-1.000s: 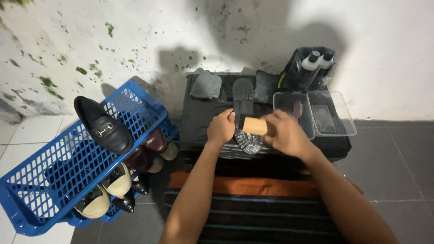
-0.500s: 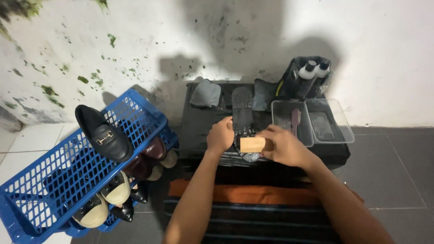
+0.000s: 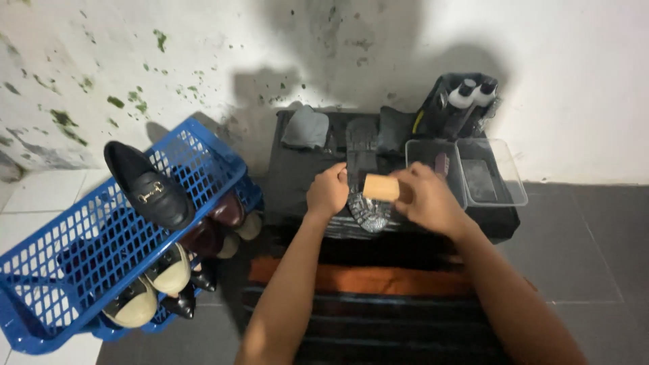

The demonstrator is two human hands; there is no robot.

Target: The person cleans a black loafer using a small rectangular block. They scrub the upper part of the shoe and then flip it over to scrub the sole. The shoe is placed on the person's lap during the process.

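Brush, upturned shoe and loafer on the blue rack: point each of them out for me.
Brush [image 3: 381, 187], head view, on its wooden back.
Upturned shoe [image 3: 368, 211], head view, on the treaded sole below the brush.
Loafer [image 3: 150, 189], head view, on its black upper by the metal buckle.

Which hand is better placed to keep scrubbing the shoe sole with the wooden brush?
Right. The right hand already holds the wooden brush against the shoe sole, while the left hand is occupied steadying the shoe from its other side.
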